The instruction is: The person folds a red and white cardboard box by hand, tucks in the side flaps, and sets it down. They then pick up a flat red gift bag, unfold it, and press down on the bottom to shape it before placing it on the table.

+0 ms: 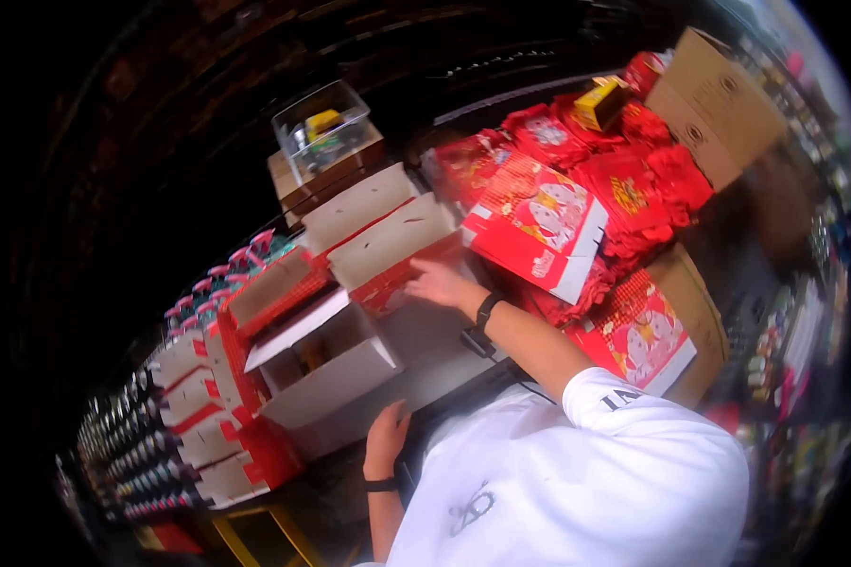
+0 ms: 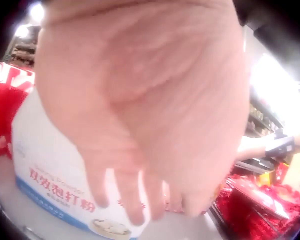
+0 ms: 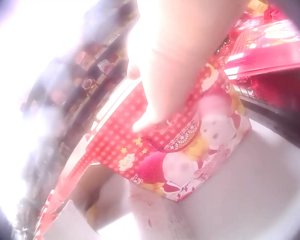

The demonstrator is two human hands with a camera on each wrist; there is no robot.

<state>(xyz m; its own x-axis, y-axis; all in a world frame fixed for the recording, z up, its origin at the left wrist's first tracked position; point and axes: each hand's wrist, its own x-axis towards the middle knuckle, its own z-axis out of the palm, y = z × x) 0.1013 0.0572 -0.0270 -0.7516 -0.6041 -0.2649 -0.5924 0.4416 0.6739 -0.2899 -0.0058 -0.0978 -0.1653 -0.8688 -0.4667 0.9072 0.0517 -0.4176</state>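
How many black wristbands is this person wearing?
2: one wristband just behind the right hand, another wristband just behind the left hand. Both wrists show.

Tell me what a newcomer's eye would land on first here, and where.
Probably the heap of bright red packages, at the upper right of the head view. Next comes the red patterned box near that view's middle, with the right hand at it. Then the open white carton, below and left of that box, the left hand near it.
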